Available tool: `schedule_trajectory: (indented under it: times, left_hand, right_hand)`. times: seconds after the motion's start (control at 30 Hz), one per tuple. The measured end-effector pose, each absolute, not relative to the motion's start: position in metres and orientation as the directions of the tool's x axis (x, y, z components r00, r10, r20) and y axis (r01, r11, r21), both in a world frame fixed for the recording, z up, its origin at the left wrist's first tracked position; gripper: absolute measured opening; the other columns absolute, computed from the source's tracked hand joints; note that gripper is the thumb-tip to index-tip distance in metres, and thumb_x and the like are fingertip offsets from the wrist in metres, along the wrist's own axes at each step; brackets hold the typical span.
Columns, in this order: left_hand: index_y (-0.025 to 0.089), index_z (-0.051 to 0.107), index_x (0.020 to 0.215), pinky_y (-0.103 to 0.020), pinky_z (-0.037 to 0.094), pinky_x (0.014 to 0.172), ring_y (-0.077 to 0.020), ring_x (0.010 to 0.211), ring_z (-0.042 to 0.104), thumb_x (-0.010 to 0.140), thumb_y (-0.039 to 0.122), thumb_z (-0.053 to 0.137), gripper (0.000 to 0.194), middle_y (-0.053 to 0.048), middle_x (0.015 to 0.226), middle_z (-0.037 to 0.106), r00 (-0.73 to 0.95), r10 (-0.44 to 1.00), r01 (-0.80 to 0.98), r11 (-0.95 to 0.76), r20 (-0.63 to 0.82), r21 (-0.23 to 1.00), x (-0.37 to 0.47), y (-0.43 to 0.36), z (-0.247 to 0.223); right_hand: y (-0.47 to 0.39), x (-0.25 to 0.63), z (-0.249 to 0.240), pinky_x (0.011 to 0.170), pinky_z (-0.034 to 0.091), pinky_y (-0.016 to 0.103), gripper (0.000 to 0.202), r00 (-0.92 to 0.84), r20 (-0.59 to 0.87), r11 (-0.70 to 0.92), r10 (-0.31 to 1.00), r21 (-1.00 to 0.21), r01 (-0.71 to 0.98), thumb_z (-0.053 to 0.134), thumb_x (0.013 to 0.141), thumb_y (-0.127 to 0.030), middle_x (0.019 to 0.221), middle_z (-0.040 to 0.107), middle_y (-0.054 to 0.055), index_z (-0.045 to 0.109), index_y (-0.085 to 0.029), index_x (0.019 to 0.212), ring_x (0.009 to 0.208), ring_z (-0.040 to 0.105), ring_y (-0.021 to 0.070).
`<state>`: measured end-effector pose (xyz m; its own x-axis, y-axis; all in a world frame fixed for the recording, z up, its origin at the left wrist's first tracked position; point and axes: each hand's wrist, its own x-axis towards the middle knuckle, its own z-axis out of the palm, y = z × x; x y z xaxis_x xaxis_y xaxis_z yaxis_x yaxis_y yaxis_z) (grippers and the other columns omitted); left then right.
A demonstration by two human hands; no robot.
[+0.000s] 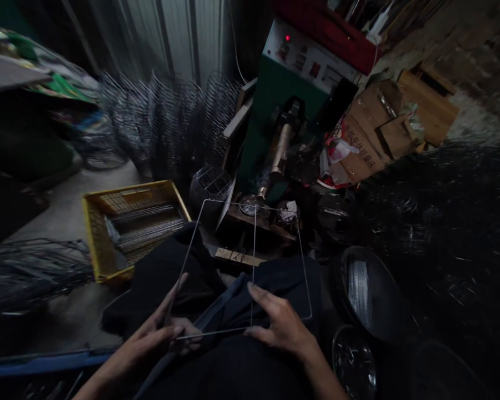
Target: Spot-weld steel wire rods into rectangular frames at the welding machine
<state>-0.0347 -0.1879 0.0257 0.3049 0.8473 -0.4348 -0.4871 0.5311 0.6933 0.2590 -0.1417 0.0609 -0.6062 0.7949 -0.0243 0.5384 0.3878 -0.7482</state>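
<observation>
A thin wire frame (pixel 254 239), four-sided with one wire across its middle, is held up over my lap. My left hand (pixel 166 328) is closed on its lower left corner, thumb on the bottom wire. Around the bottom end of the middle wire, my right hand (pixel 279 322) pinches the frame between thumb and fingers. The frame's far edge reaches in front of a green machine (pixel 262 111), whose metal rod (pixel 280 150) points down to a small worktable.
A yellow crate (pixel 133 191) with straight wires stands at the left. Stacked wire baskets (pixel 166 111) line the back wall. A cardboard box (pixel 370 133) lies at the back right. Dark round containers (pixel 354 355) with metal pieces sit at the right.
</observation>
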Motion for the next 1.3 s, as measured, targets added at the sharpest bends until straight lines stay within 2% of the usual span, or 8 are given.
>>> schedule_trajectory:
  times: [0.23, 0.6, 0.9, 1.1, 1.3]
  left_hand:
    - [0.032, 0.0, 0.158, -0.03, 0.047, 0.059, -0.0219, 0.061, 0.063, 0.078, 0.033, 0.074, 0.109, -0.003, 0.073, 0.071, 0.296, 0.848, -0.489, 0.53, -0.44, 0.693, -0.027, -0.189, 0.027]
    - [0.031, -0.011, 0.156, -0.031, 0.047, 0.059, -0.0218, 0.061, 0.062, 0.081, 0.034, 0.072, 0.112, -0.004, 0.076, 0.072, 0.307, 0.87, -0.506, 0.493, -0.386, 0.708, -0.026, -0.187, 0.025]
    - [0.029, 0.003, 0.158, -0.031, 0.047, 0.061, -0.0239, 0.066, 0.065, 0.082, 0.035, 0.07, 0.102, -0.006, 0.076, 0.072, 0.357, 0.861, -0.511, 0.505, -0.363, 0.696, -0.026, -0.181, 0.022]
    - [0.029, 0.003, 0.158, -0.029, 0.045, 0.059, -0.0209, 0.063, 0.062, 0.083, 0.034, 0.07, 0.101, -0.005, 0.074, 0.071, 0.376, 0.865, -0.536, 0.495, -0.331, 0.684, -0.026, -0.177, 0.022]
    - [0.028, -0.001, 0.158, -0.031, 0.046, 0.061, -0.0243, 0.067, 0.065, 0.083, 0.033, 0.07, 0.103, -0.007, 0.075, 0.071, 0.366, 0.874, -0.531, 0.477, -0.319, 0.7, -0.027, -0.174, 0.018]
  right_hand:
    - [-0.149, 0.26, 0.062, 0.112, 0.042, 0.039, 0.104, -0.578, -0.063, 0.385, 0.814, -0.686, 0.617, 0.089, 0.067, -0.011, 0.15, 0.042, 0.009, 0.033, -0.025, 0.154, 0.133, 0.047, 0.0263]
    - [-0.148, 0.263, 0.067, 0.111, 0.043, 0.035, 0.099, -0.579, 0.023, 0.436, 0.815, -0.682, 0.587, 0.086, 0.07, -0.011, 0.148, 0.043, 0.008, 0.034, -0.026, 0.153, 0.133, 0.047, 0.0249]
    - [-0.145, 0.263, 0.071, 0.111, 0.043, 0.034, 0.103, -0.573, 0.002, 0.42, 0.82, -0.683, 0.598, 0.088, 0.066, -0.007, 0.148, 0.044, 0.007, 0.035, -0.026, 0.153, 0.132, 0.047, 0.0246]
    - [-0.142, 0.263, 0.072, 0.111, 0.043, 0.037, 0.1, -0.573, -0.002, 0.418, 0.82, -0.682, 0.601, 0.086, 0.069, -0.01, 0.148, 0.044, 0.007, 0.034, -0.027, 0.153, 0.132, 0.047, 0.0256]
    - [-0.14, 0.264, 0.069, 0.111, 0.042, 0.038, 0.099, -0.56, 0.011, 0.409, 0.829, -0.694, 0.592, 0.085, 0.07, -0.008, 0.148, 0.044, 0.006, 0.034, -0.029, 0.153, 0.132, 0.047, 0.0258]
